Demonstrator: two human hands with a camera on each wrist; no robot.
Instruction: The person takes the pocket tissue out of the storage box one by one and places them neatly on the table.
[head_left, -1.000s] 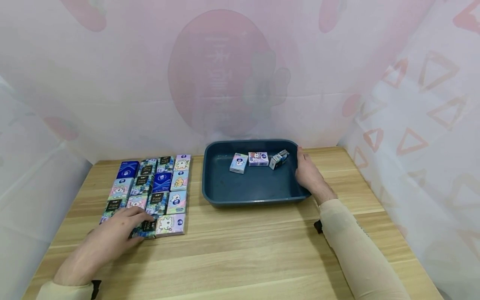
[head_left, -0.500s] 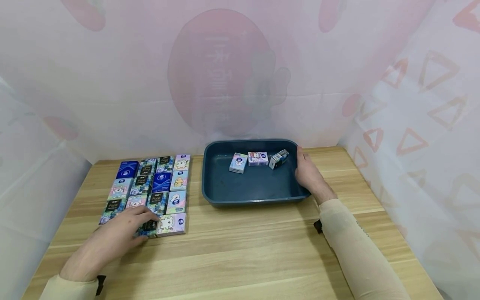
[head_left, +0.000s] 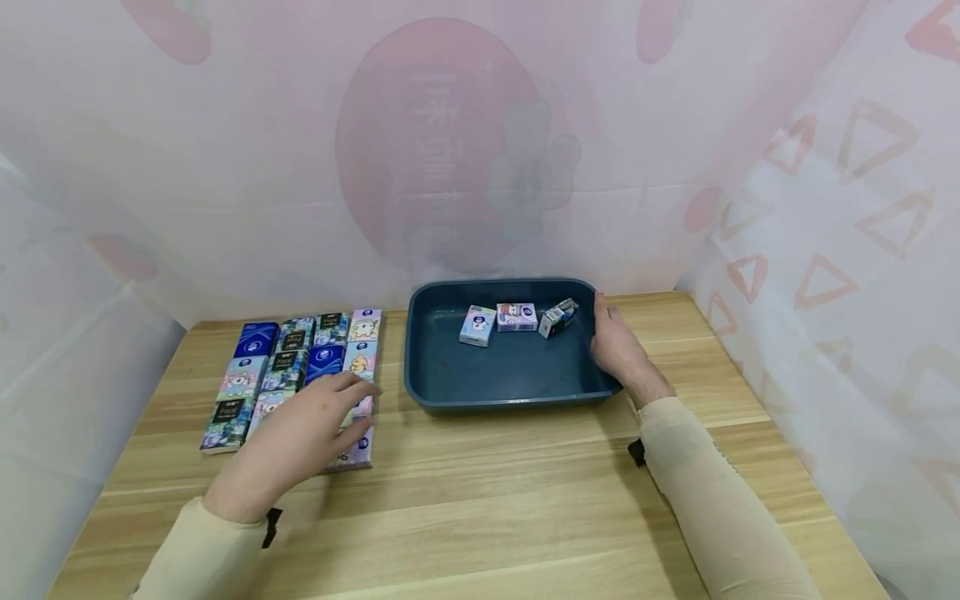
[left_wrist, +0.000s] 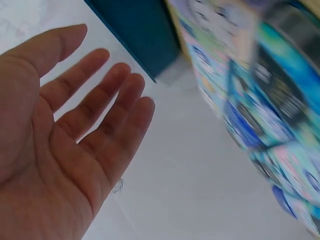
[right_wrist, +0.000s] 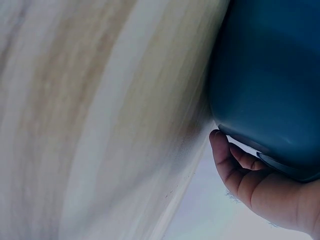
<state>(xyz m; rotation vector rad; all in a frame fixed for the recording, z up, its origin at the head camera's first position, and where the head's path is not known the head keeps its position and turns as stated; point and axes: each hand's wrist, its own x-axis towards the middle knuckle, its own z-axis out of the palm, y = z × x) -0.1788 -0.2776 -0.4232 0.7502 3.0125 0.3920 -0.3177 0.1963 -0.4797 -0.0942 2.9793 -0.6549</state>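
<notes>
My left hand [head_left: 309,429] hovers over the front right part of a block of small pocket tissue packs [head_left: 281,367], hiding several of them. In the left wrist view its palm faces the camera, fingers spread loosely and holding nothing. The packs lie in close rows, some plain blue, some dark floral, some pastel with cartoon animals. My right hand [head_left: 618,346] grips the right side of a dark blue plastic tray [head_left: 517,398], its fingers [right_wrist: 227,157] bent at the tray's edge. Inside the tray are a light blue pack [head_left: 477,326], a purple pack [head_left: 517,317] and a tilted dark floral pack [head_left: 558,318].
A wooden table [head_left: 480,508] carries everything. Behind it hangs a pale pink printed sheet [head_left: 285,150], with white sheets at both sides. The tray stands near the table's back edge, just right of the packs.
My left hand has moved right and up from the front packs, and its fingers now lie farther over the right-hand column. The right hand and the tray have stayed put.
</notes>
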